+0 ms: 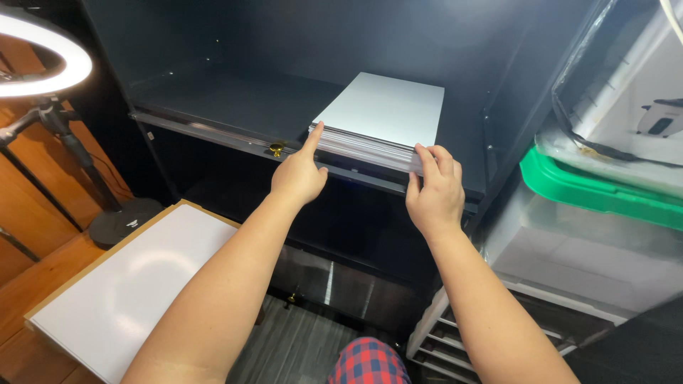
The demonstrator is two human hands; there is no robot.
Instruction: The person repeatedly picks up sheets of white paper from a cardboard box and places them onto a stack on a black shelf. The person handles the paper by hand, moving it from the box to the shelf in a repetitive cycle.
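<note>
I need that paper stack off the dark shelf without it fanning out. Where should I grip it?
Grip the stack at its two near corners, from the front. It lies flat with its near edge at the shelf lip, where the left hand and right hand already touch; the sides are walled in.

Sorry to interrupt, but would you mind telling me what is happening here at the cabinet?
A person has both hands on a stack of white sheets lying on a shelf of a dark cabinet. The left hand touches the stack's near left corner with one fingertip; the right hand fingers its near right corner.
</note>
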